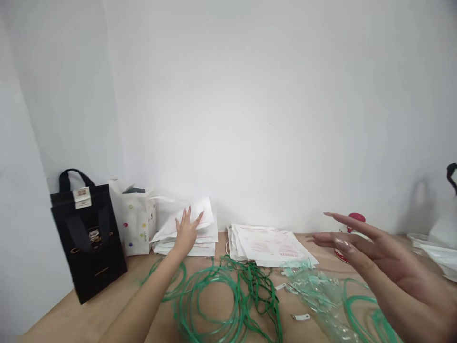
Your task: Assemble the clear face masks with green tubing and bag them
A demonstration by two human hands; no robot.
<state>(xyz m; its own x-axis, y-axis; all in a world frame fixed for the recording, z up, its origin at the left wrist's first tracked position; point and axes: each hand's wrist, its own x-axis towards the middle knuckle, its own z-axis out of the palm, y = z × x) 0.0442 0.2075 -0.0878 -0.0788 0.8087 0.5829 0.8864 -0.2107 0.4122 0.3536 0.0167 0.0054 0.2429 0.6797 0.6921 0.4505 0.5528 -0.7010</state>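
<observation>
With fingers spread, my left hand point(186, 233) rests on the top of a stack of white printed packets point(207, 236) by the wall. Its top packet is tilted up at the left. My right hand point(374, 257) is raised at the right, fingers stretched out and holding nothing. Below and between the hands lie coiled green tubing point(182, 305), a tangle of dark green straps point(266, 295) and crumpled clear plastic with pale green parts point(317, 290). A second pile of white printed packets point(274, 243) lies in the middle.
A black paper bag point(94, 247) and a white dotted bag point(137, 224) stand at the left. Behind my right hand is a red-topped object point(357, 217), partly hidden. More green tubing point(360, 309) lies at lower right. White plastic items point(437, 245) sit at the right edge.
</observation>
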